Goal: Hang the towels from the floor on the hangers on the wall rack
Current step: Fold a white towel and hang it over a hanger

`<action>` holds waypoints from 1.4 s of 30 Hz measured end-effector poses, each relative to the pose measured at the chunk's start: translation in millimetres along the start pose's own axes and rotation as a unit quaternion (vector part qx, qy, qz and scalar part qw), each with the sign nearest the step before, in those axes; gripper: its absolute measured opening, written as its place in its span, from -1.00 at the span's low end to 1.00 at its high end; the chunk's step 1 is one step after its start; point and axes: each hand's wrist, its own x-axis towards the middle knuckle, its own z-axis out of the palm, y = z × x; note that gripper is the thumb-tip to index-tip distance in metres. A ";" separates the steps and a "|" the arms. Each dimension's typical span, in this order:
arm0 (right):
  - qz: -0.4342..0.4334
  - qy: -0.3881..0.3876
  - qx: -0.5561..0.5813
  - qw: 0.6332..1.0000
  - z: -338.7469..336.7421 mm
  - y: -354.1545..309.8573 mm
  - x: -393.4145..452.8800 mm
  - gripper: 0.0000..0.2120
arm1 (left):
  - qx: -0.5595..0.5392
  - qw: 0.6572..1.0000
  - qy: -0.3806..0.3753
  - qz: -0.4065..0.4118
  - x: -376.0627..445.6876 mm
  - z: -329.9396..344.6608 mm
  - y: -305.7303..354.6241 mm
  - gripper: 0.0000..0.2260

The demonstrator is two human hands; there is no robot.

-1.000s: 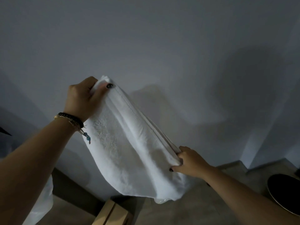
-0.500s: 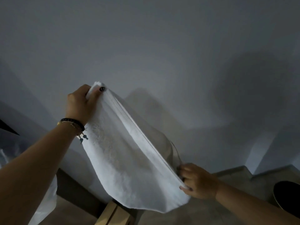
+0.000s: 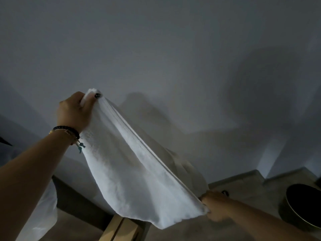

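A white towel (image 3: 132,174) is stretched slantwise in front of a plain grey wall, folded double along its upper edge. My left hand (image 3: 74,112) grips its upper left corner, raised high. My right hand (image 3: 215,204) pinches the lower right corner, low near the floor. The towel sags between the two hands. No hanger or wall rack shows in this view.
Another white cloth (image 3: 40,211) hangs at the lower left edge. A light wooden piece (image 3: 119,230) stands below the towel. A dark round container (image 3: 304,204) sits on the floor at the lower right. The wall has a jutting corner (image 3: 271,159) at right.
Both hands keep their grip on the towel. My right hand has moved down and to the right, pulling the folded edge straighter and tauter. The view has tilted slightly upward.
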 end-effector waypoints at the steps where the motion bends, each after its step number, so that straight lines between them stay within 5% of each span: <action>1: 0.013 -0.023 -0.011 1.000 4.8 7.2 -0.6 -0.69 | 0.002 1.000 0.004 -0.001 0.3 -1.4 -4.1 -0.49; 9: 0.111 -0.050 -0.069 0.990 25.5 25.2 6.3 -0.62 | -0.010 0.999 0.025 -0.025 9.6 -13.5 -25.3 -0.45; 14: 0.197 0.099 0.017 0.975 8.0 39.3 9.4 -0.33 | -0.006 0.999 0.023 -0.034 17.4 -17.6 -42.8 -0.42; 17: 0.259 0.177 0.009 0.949 -16.3 56.7 9.0 -0.34 | -0.006 0.998 0.024 -0.063 17.2 -20.4 -61.5 -0.38; 23: 0.338 0.215 0.078 0.913 -76.7 81.8 13.8 -0.14 | -0.009 0.995 0.034 -0.091 4.6 -14.2 -84.4 -0.35; 31: 0.270 0.249 -0.112 0.923 -140.0 91.3 9.1 -0.63 | -0.011 0.989 0.076 -0.128 -8.1 -10.9 -82.6 -0.40; 36: 0.185 0.223 -0.300 0.909 -168.2 88.3 8.3 -0.74 | -0.031 0.977 0.096 -0.189 -26.3 -11.1 -94.8 -0.52; 42: 0.160 0.197 -0.329 0.909 -185.0 76.8 13.7 -0.68 | -0.133 0.936 0.122 -0.302 -40.6 -8.5 -98.7 -0.56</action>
